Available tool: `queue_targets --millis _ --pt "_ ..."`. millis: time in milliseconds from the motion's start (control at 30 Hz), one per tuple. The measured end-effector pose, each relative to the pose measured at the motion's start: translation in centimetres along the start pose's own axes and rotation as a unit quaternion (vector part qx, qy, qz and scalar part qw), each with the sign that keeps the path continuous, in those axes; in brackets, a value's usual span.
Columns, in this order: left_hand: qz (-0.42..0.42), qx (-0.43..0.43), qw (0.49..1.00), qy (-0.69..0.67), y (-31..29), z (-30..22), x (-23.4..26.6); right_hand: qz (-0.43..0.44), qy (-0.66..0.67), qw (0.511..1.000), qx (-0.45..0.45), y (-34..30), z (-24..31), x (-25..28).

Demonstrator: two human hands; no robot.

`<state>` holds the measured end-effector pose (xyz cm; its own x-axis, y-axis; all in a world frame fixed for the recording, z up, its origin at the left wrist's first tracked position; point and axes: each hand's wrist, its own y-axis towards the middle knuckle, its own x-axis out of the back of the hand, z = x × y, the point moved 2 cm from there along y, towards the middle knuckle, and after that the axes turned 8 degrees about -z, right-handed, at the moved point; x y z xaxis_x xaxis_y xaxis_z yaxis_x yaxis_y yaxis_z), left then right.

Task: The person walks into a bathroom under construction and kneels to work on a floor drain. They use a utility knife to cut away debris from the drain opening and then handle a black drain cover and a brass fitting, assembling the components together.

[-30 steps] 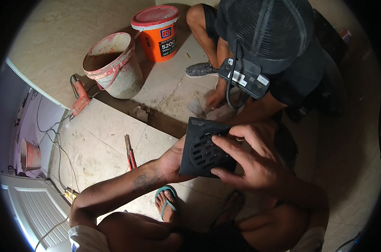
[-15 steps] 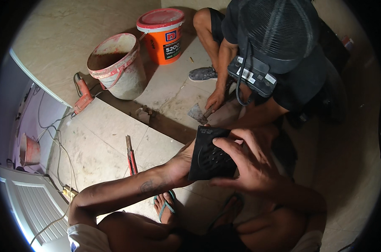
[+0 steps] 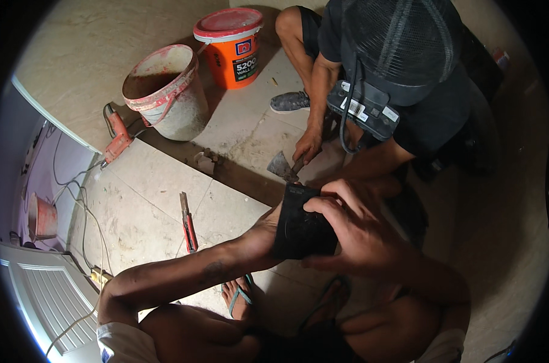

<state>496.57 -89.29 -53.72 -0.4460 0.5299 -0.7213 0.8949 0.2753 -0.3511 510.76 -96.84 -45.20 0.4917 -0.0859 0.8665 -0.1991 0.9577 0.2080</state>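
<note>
A black square floor drain cover (image 3: 305, 224) is held up in front of me, its slotted face dim in this light. My left hand (image 3: 267, 235) grips it from the left and behind, with most of its fingers hidden by the cover. On the opposite side, my right hand (image 3: 365, 233) is closed on its right part, a fingertip resting on the face. Just beyond it, a co-worker's hand (image 3: 309, 145) holds a scraper (image 3: 280, 166) with a broad metal blade low over the floor.
A red utility knife (image 3: 188, 224) lies on the tiles at left. Farther off are a red drill (image 3: 117, 144), a dirty open bucket (image 3: 190, 115) and an orange lidded bucket (image 3: 232, 63). Cables run along the left near a louvred door (image 3: 50, 302). The co-worker (image 3: 407, 78) crouches opposite.
The drain cover has tilted, so its slots show less clearly. My right fingers have shifted slightly on it. The co-worker's scraper has moved a little leftward.
</note>
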Motion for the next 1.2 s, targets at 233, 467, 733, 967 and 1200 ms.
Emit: queue_targets --millis 233,467,733,967,1200 --pt "0.026 0.016 0.999 -0.012 -0.3 -0.3 -0.1 0.002 0.019 1.000 0.022 0.2 -0.3 0.9" --pt "-0.103 -0.030 0.994 -0.006 0.2 1.4 0.7 -0.069 0.003 0.998 0.014 0.2 -0.1 -0.4" --pt "0.027 0.008 0.996 -0.083 0.2 0.1 1.0 -0.047 0.043 0.998 0.007 0.7 -0.9 1.3" --pt "0.006 0.022 0.996 -0.084 0.4 0.5 0.7 -0.018 -0.052 0.997 0.049 0.5 -1.1 0.9" --pt "-0.010 0.094 0.995 0.013 0.4 0.1 1.5 0.041 -0.082 0.992 0.087 0.7 -0.8 0.3"
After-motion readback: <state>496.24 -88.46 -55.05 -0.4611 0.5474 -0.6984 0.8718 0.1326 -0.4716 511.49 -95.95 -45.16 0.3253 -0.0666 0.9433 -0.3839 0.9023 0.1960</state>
